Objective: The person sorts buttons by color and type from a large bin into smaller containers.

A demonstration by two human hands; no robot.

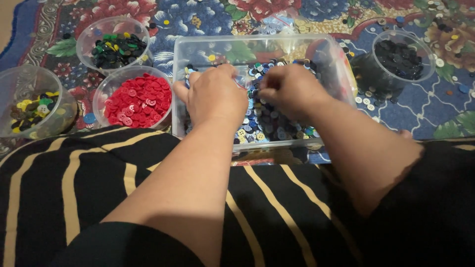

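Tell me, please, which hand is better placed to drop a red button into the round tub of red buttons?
Probably the left hand. Both hands are in the clear rectangular bin of mixed buttons, but the left is on the side beside the tub of red buttons; the right hand would have to cross over it.

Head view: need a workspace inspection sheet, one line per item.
Surface: floral patterned cloth on the floor; black fabric with tan stripes in the foreground.
Job's things: clear rectangular bin of mixed, mostly blue buttons.
Clutter: round tub of red buttons; tub of green and black buttons; tub of yellow and dark buttons; tub of black buttons; loose buttons scattered on the cloth at right.
Grippers: left hand and right hand both in the bin, fingers curled down into the buttons; grip hidden.
Cables: nothing seen.
Surroundings: nothing seen beyond the cloth.
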